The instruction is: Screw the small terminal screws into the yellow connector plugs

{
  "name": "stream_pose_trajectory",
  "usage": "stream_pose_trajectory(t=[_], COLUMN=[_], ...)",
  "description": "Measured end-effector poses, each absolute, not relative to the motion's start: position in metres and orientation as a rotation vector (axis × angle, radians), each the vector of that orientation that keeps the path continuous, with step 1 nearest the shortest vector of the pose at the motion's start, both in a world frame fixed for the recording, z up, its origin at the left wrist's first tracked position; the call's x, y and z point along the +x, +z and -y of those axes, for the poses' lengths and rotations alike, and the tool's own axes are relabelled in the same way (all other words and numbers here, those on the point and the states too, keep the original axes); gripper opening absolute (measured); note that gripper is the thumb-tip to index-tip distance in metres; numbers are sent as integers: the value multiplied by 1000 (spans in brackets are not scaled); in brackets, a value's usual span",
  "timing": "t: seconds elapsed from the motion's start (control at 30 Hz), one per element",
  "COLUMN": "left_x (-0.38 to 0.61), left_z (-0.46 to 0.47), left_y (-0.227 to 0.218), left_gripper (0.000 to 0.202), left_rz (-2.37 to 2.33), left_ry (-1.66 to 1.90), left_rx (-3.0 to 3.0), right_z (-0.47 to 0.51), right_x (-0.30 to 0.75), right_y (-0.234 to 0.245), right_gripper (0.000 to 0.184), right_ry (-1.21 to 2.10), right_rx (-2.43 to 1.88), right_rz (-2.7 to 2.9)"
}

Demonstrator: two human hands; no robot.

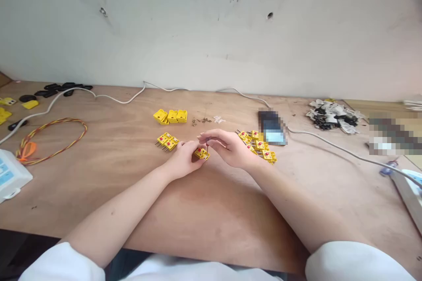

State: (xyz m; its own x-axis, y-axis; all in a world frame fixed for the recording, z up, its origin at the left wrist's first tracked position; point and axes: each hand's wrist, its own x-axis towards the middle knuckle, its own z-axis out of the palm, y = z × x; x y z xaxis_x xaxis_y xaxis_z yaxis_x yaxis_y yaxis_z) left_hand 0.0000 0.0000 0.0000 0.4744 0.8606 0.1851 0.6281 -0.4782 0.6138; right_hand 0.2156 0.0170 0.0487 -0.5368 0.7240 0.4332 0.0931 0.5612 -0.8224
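"What lay on the left?"

"A white box (13, 175) with a blue label sat at the left edge of the counter (115, 149). Just beyond it was a coil of red-and-yellow wire (52, 120), with black plastic parts (68, 86) farther off, by the wall (184, 44)."

"And toward the middle?"

"Yellow covers (173, 116) were lined up on the far side. Nearer, a pair of yellow pin connectors (167, 141) lay just left of the left hand (184, 159)."

"What did that hand have?"

"It pinched a yellow connector (201, 153), red spot upward, at the middle of the counter. Small screws (205, 120) and clear pieces (218, 119) lay beyond."

"And the right hand (232, 147)?"

"Its fingers were curled around a slim screwdriver (207, 149), shaft upright at the connector's right end. I couldn't tell whether the tip touched."

"Past that?"

"A cluster of finished-looking connectors (260, 145) lay just beyond the right wrist, beside a blurred phone-like device (275, 129). Farther right came a heap of white and black parts (331, 118), then a purple-handled screwdriver (389, 167)."
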Motion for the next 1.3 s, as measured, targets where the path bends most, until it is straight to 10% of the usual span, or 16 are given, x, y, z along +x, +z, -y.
stream_pose_trajectory(t=[0.87, 1.0, 1.3], left_x=[-3, -3, -2], left_z=[1, 0, -2], left_y=[8, 6, 5], left_gripper=[31, 30, 31], left_rz=[-1200, -1202, -1201], left_ry=[607, 608, 604], left_rx=[2281, 2291, 2274], right_z=[0, 1, -10], right_x=[195, 198, 206], right_y=[20, 6, 8], right_gripper=[3, 24, 20], right_ry=[572, 433, 757], right_rx=[-919, -742, -779], right_rz=[1671, 1739, 1721])
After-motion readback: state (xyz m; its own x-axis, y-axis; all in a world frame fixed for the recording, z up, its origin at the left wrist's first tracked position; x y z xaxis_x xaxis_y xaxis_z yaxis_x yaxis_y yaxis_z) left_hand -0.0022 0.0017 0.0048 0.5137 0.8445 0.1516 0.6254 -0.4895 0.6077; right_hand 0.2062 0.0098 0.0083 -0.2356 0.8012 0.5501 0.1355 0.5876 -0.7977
